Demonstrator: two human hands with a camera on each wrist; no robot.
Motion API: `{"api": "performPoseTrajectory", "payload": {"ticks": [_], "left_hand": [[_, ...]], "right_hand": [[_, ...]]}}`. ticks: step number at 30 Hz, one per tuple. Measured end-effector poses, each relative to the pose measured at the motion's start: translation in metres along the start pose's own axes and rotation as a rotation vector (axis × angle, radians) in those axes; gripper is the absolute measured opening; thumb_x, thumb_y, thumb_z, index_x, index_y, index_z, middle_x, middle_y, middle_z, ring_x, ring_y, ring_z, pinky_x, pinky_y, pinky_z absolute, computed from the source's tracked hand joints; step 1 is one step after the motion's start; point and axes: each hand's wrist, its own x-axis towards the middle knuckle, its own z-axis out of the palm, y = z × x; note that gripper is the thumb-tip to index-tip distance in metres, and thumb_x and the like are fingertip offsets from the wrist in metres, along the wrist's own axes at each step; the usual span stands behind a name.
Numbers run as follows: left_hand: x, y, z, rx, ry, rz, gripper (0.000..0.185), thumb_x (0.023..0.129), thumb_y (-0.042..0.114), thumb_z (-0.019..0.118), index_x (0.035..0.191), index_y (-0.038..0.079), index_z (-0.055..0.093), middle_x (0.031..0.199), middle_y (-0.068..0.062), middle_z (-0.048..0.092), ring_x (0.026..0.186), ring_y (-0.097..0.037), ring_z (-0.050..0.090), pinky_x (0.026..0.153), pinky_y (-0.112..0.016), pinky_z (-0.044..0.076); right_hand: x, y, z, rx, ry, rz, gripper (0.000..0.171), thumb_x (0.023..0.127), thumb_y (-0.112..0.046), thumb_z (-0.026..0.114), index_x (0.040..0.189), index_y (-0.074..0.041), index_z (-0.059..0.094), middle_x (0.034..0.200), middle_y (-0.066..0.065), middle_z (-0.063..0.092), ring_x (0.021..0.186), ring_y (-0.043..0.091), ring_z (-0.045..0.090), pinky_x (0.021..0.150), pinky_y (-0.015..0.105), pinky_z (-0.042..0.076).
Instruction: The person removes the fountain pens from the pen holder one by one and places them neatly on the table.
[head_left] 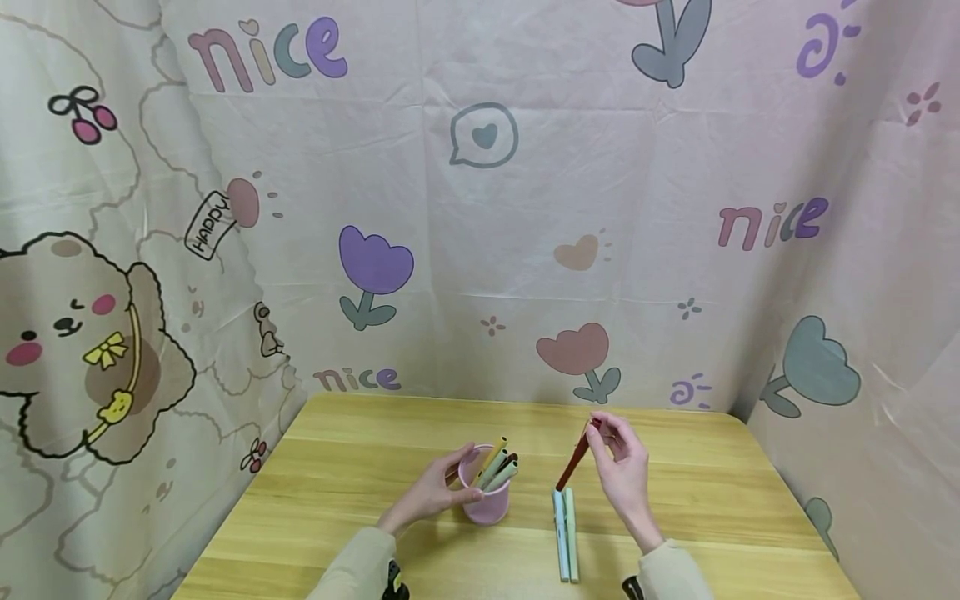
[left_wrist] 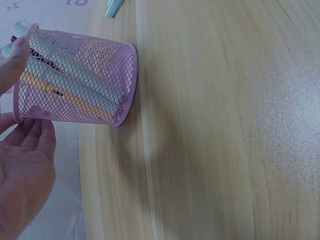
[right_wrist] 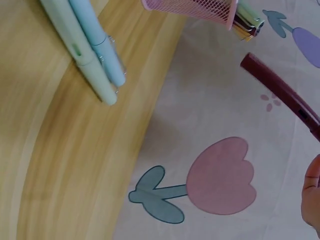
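A pink mesh pen holder (head_left: pixel 487 509) holds several pens, among them a yellow one (head_left: pixel 492 457) and pale green ones (head_left: pixel 504 476). My left hand (head_left: pixel 431 493) grips it near the rim, thumb on one side and fingers on the other; the left wrist view shows the mesh wall (left_wrist: pixel 80 75) up close. With thumb and fingertips, my right hand (head_left: pixel 625 471) pinches a dark red pen (head_left: pixel 574 461) by its upper end, tilted above the table. Below it lie a light blue pen (head_left: pixel 561 537) and a light green pen (head_left: pixel 572 537), side by side.
The wooden table (head_left: pixel 345 450) has its back edge against a patterned cloth backdrop (head_left: pixel 480 250). Similar cloth hangs along the left and right sides.
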Motion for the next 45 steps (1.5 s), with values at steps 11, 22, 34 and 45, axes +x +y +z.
{"api": "performPoseTrajectory", "payload": {"ticks": [11,22,34,45], "left_hand": [[0.001,0.0,0.0,0.005,-0.004,-0.005,0.09,0.088,0.02,0.077,0.153,-0.013,0.023,0.158,-0.034,0.032,0.143,-0.051,0.038,0.119,-0.058,0.034],[0.0,-0.001,0.0,0.011,-0.001,0.003,0.089,0.088,0.019,0.077,0.152,-0.013,0.024,0.157,-0.034,0.032,0.143,-0.052,0.038,0.119,-0.059,0.034],[0.0,-0.001,0.0,-0.002,-0.001,0.002,0.09,0.088,0.019,0.077,0.152,-0.014,0.024,0.157,-0.034,0.032,0.143,-0.051,0.038,0.119,-0.058,0.033],[-0.002,0.002,-0.001,0.011,0.001,0.011,0.089,0.087,0.016,0.077,0.151,-0.015,0.024,0.156,-0.036,0.032,0.142,-0.053,0.038,0.119,-0.059,0.034]], "right_hand": [[-0.004,0.016,-0.02,-0.173,-0.107,0.217,0.02,0.09,0.01,0.065,0.11,0.014,0.068,0.086,-0.006,0.063,0.076,-0.002,0.059,0.07,0.008,0.057],[-0.009,0.033,-0.04,-0.275,-0.247,0.379,0.024,0.092,-0.001,0.068,0.114,0.01,0.069,0.086,0.009,0.07,0.069,0.003,0.061,0.059,0.019,0.057],[-0.013,0.042,-0.047,-0.345,-0.305,0.499,0.027,0.09,-0.001,0.07,0.115,0.009,0.069,0.091,0.015,0.07,0.065,0.003,0.058,0.057,0.02,0.055],[-0.02,0.057,-0.053,-0.414,-0.37,0.557,0.027,0.09,-0.002,0.07,0.116,0.007,0.069,0.094,0.014,0.071,0.073,0.006,0.062,0.063,0.021,0.057]]}}
